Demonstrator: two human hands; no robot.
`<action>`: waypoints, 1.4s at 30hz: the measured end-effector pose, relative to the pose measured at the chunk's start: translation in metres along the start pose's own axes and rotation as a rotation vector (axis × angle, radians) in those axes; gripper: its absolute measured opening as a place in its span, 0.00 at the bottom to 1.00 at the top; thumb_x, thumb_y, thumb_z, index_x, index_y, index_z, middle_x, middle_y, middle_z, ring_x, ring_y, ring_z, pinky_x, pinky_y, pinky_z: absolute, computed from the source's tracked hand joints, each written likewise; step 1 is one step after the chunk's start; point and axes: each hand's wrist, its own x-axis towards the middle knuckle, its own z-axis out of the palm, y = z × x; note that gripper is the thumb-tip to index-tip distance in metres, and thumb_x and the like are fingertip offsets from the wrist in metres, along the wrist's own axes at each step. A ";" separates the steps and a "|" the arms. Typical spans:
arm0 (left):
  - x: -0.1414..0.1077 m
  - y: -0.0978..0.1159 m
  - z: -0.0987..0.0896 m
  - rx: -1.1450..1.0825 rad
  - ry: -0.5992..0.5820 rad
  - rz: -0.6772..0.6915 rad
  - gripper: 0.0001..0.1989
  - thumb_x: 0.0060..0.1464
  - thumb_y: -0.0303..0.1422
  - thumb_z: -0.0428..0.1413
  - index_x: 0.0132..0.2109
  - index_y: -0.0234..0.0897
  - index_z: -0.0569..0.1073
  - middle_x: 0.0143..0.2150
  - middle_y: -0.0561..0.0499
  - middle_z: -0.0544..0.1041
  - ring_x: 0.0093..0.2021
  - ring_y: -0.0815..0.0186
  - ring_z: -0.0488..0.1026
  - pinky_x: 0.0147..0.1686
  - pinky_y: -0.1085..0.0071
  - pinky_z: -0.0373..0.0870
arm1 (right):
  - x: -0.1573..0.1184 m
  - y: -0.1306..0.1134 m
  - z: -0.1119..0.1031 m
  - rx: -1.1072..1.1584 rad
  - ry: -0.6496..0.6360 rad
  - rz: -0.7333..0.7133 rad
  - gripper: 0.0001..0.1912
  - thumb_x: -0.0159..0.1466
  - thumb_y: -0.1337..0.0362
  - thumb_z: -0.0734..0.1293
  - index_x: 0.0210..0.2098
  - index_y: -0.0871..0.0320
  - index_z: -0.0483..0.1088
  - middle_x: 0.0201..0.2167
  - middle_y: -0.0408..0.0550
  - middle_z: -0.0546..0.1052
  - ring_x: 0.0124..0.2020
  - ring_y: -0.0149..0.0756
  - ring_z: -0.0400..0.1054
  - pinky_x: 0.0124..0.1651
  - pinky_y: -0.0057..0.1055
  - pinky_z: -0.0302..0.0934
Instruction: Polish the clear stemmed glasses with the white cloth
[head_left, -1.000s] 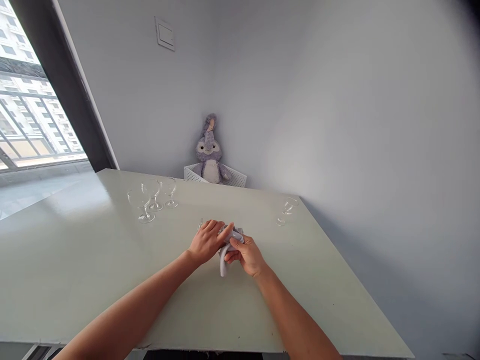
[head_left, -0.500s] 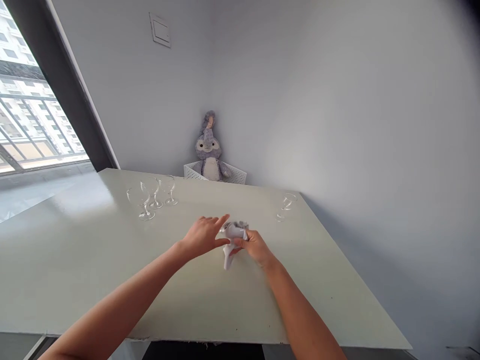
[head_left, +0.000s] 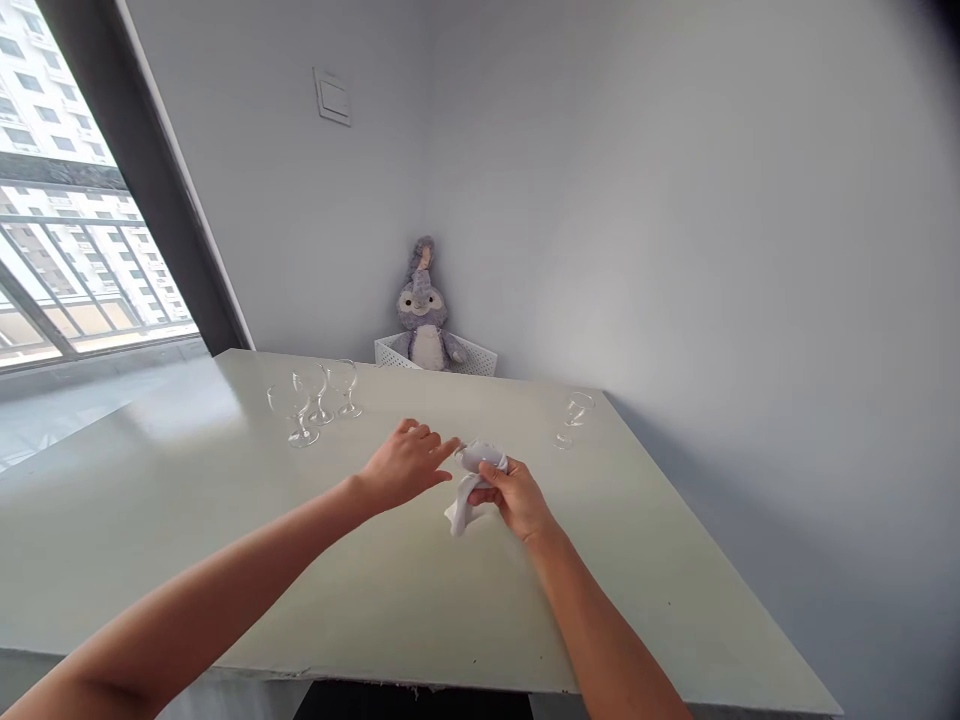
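Observation:
A white cloth [head_left: 463,508] is gripped in my right hand [head_left: 517,497] above the middle of the table, its loose end hanging down. The upper part of the cloth is wrapped around something clear, mostly hidden, which looks like a glass. My left hand [head_left: 409,462] is just left of this bundle, fingers apart, with the index fingertip at its edge; whether it touches is hard to tell. Three stemmed glasses [head_left: 303,437] stand together at the back left of the table. Another stemmed glass [head_left: 575,412] stands at the back right.
The pale table [head_left: 360,610] reaches to a grey wall on the right. Behind its far edge, a plush rabbit [head_left: 428,343] sits in a white perforated basket [head_left: 480,362]. A window [head_left: 82,200] is at the left, and a light switch [head_left: 333,98] is on the wall.
The cloth bundle has turned and shifted slightly right in my right hand. My left hand stays beside it, fingers still apart. The camera view has tilted slightly.

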 end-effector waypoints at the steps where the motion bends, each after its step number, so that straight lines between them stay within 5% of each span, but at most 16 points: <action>1: 0.000 0.001 0.004 0.049 0.064 0.032 0.18 0.56 0.43 0.47 0.48 0.40 0.68 0.30 0.47 0.72 0.35 0.62 0.68 0.43 0.62 0.59 | 0.002 0.001 0.001 0.057 0.019 0.001 0.16 0.53 0.52 0.68 0.30 0.61 0.70 0.18 0.42 0.70 0.18 0.31 0.65 0.28 0.33 0.63; 5: 0.000 -0.004 0.001 -0.137 0.003 -0.049 0.17 0.52 0.46 0.49 0.41 0.41 0.73 0.21 0.53 0.67 0.26 0.66 0.65 0.34 0.68 0.60 | -0.005 -0.002 0.003 -0.063 -0.125 0.012 0.15 0.52 0.54 0.69 0.31 0.60 0.71 0.22 0.44 0.72 0.22 0.34 0.66 0.30 0.34 0.63; 10: -0.004 -0.019 -0.018 -0.782 -0.517 -0.307 0.21 0.47 0.51 0.51 0.33 0.38 0.74 0.17 0.55 0.63 0.19 0.72 0.59 0.20 0.75 0.56 | -0.012 -0.006 0.002 -0.543 -0.256 -0.185 0.09 0.57 0.58 0.64 0.31 0.55 0.74 0.27 0.43 0.73 0.30 0.34 0.64 0.36 0.32 0.60; 13: -0.005 -0.029 -0.012 -0.993 -0.635 -0.345 0.21 0.47 0.51 0.50 0.30 0.36 0.72 0.16 0.56 0.61 0.19 0.72 0.59 0.20 0.75 0.58 | -0.002 -0.001 -0.009 -0.814 -0.185 -0.375 0.11 0.60 0.63 0.60 0.32 0.54 0.75 0.26 0.44 0.73 0.31 0.35 0.65 0.38 0.33 0.58; 18: -0.002 -0.040 0.019 -0.971 -0.301 -0.555 0.23 0.46 0.51 0.51 0.38 0.36 0.72 0.19 0.56 0.62 0.20 0.72 0.59 0.21 0.75 0.59 | 0.012 0.002 -0.033 -1.062 0.305 -0.572 0.17 0.61 0.67 0.56 0.44 0.53 0.71 0.40 0.48 0.75 0.41 0.42 0.66 0.45 0.39 0.56; 20: 0.001 -0.040 0.031 -0.840 -0.167 -0.631 0.23 0.47 0.51 0.50 0.40 0.36 0.72 0.19 0.56 0.63 0.20 0.71 0.60 0.21 0.75 0.59 | 0.010 0.002 -0.031 -1.096 0.394 -0.640 0.20 0.62 0.65 0.55 0.52 0.53 0.65 0.48 0.49 0.72 0.48 0.44 0.62 0.50 0.42 0.54; 23: 0.004 -0.033 0.044 -0.504 -0.076 -0.524 0.17 0.51 0.43 0.47 0.39 0.38 0.73 0.20 0.54 0.67 0.20 0.69 0.63 0.21 0.74 0.57 | 0.004 0.006 -0.012 -1.233 0.161 -0.736 0.22 0.62 0.59 0.59 0.55 0.54 0.62 0.50 0.51 0.70 0.57 0.48 0.54 0.58 0.48 0.42; 26: 0.002 -0.018 0.053 -0.272 -0.027 -0.357 0.11 0.50 0.35 0.48 0.28 0.36 0.72 0.22 0.50 0.69 0.24 0.66 0.65 0.25 0.71 0.58 | 0.001 0.012 0.007 -1.304 -0.051 -0.761 0.17 0.62 0.59 0.59 0.49 0.52 0.68 0.41 0.49 0.75 0.60 0.48 0.49 0.61 0.51 0.33; 29: -0.005 -0.004 0.056 -0.180 -0.001 -0.181 0.12 0.52 0.35 0.49 0.25 0.35 0.70 0.23 0.47 0.70 0.28 0.64 0.66 0.30 0.68 0.59 | 0.005 0.015 0.007 -1.208 0.076 -0.674 0.15 0.63 0.61 0.57 0.45 0.52 0.70 0.41 0.50 0.75 0.55 0.45 0.56 0.59 0.47 0.42; 31: -0.009 0.001 0.057 -0.069 0.049 0.014 0.13 0.56 0.37 0.46 0.34 0.36 0.72 0.23 0.48 0.69 0.28 0.64 0.66 0.31 0.67 0.60 | 0.009 0.015 -0.004 -1.032 0.182 -0.501 0.15 0.63 0.58 0.57 0.41 0.53 0.72 0.40 0.50 0.75 0.45 0.43 0.64 0.51 0.41 0.54; 34: -0.009 0.002 0.058 0.054 0.129 0.164 0.17 0.59 0.37 0.42 0.52 0.37 0.65 0.24 0.50 0.69 0.27 0.65 0.66 0.30 0.68 0.60 | 0.018 0.017 -0.026 -0.536 0.205 -0.149 0.18 0.60 0.52 0.59 0.27 0.57 0.72 0.24 0.46 0.73 0.29 0.37 0.67 0.34 0.33 0.60; 37: -0.002 0.002 0.062 0.067 0.171 0.109 0.19 0.60 0.37 0.41 0.57 0.39 0.60 0.24 0.51 0.69 0.26 0.66 0.66 0.30 0.70 0.60 | 0.026 0.020 -0.034 0.032 0.308 0.012 0.17 0.56 0.51 0.63 0.25 0.59 0.69 0.21 0.44 0.71 0.26 0.36 0.66 0.29 0.32 0.60; 42: 0.014 0.018 0.080 -0.085 0.288 -0.145 0.21 0.60 0.34 0.42 0.60 0.40 0.56 0.28 0.51 0.70 0.27 0.67 0.66 0.29 0.71 0.61 | 0.025 0.022 -0.010 0.442 0.374 -0.120 0.19 0.59 0.47 0.58 0.38 0.54 0.68 0.39 0.48 0.74 0.41 0.40 0.68 0.39 0.36 0.64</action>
